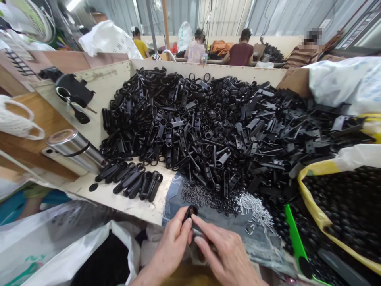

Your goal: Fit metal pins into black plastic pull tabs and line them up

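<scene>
Low in the middle of the view, my left hand [174, 240] pinches a black plastic part with a ring-shaped end [190, 213] between thumb and fingers. My right hand [228, 248] closes in from the other side, its index fingertip pressed on the same part near the ring. Much of the part is hidden by my fingers. Just beyond my hands, small dark pieces [198, 193] and a heap of silver metal pins [253, 208] lie on a dark cloth [205, 216]. Several finished-looking black parts [137, 182] lie in rows to the left.
A large heap of black plastic parts [178, 123] fills the walled bench. A steel flask [76, 149] stands left, below scissors [74, 107]. An open sack of black balls [345, 206] and a green strip [296, 238] are right. A white sack [119, 238] stands front left. Several people sit behind.
</scene>
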### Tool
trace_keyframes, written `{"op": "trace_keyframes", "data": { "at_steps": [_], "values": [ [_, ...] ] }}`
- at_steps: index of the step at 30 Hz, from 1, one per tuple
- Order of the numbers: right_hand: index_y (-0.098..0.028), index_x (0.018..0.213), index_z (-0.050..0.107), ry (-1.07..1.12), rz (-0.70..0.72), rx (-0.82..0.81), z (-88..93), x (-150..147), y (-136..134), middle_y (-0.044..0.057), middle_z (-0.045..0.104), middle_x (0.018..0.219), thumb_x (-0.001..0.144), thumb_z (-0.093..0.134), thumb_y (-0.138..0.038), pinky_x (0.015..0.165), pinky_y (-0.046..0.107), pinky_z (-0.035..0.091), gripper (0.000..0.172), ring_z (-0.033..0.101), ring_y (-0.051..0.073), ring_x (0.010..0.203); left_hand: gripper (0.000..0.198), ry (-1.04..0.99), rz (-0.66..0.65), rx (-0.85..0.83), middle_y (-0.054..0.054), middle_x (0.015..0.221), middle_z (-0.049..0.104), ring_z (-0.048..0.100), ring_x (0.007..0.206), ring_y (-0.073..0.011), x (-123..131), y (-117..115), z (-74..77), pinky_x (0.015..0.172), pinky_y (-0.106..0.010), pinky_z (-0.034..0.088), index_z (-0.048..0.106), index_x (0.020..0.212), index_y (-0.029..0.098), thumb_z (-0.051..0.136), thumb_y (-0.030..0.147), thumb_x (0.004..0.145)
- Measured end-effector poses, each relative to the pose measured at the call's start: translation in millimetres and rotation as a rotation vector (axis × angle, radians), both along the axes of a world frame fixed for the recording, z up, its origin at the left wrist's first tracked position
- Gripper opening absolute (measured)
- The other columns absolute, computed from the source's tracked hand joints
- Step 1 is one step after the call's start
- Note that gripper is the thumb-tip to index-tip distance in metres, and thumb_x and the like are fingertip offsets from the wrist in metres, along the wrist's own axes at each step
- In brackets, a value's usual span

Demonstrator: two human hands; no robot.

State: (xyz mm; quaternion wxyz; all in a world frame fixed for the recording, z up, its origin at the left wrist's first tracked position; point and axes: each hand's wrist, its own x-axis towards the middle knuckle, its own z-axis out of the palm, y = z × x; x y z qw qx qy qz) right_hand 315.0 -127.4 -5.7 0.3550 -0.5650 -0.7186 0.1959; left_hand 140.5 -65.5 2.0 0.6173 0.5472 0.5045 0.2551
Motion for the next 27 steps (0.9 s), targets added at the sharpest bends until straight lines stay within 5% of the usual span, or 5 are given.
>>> {"op": "trace_keyframes", "data": {
  "at_steps": [2,6,12,27],
  "values": [
    [-0.029,0.151,0.05,0.052,-0.025,-0.01,1.9,4.3,-0.9,0.004,0.079,0.104,0.105,0.049,-0.027,0.077,0.028,0.061,0.046,0.077,0.02,0.083,0.052,-0.052,0.073,-0.044,0.003,0.067,0.055,0.05,0.064,-0.017,0.1,0.3,-4.4,0.065,-0.027,0.042,0.068,0.126,0.019,0.065,0.057,0.09],
    [-0.026,0.132,0.063,-0.075,-0.007,-0.003,3.0,8.5,1.0,0.006,0.075,0.097,0.105,0.038,-0.018,0.067,0.025,0.059,0.038,0.075,0.019,0.076,0.061,-0.08,0.13,-0.093,0.004,0.063,0.055,0.05,0.063,-0.017,1.5,-1.5,-13.1,0.064,-0.028,0.043,0.069,0.124,0.018,0.071,0.062,0.083],
    [-0.019,0.133,0.065,-0.258,0.011,-0.096,-4.1,2.4,5.7,0.009,0.072,0.095,0.098,0.035,-0.008,0.058,0.026,0.054,0.047,0.073,0.019,0.066,0.072,-0.047,0.147,-0.091,-0.001,0.077,0.062,0.054,0.068,-0.0173,1.1,-5.6,-26.0,0.067,-0.029,0.046,0.063,0.134,0.017,0.062,0.07,0.087],
    [-0.022,0.125,0.064,-0.452,0.0,-0.319,7.1,-10.2,18.7,0.004,0.077,0.088,0.085,0.052,-0.001,0.052,0.028,0.042,0.047,0.077,0.022,0.066,0.051,0.003,0.144,-0.02,0.005,0.06,0.051,0.047,0.057,-0.0155,8.0,3.0,-20.7,0.055,-0.026,0.04,0.07,0.11,0.019,0.066,0.064,0.086]
  ]
}}
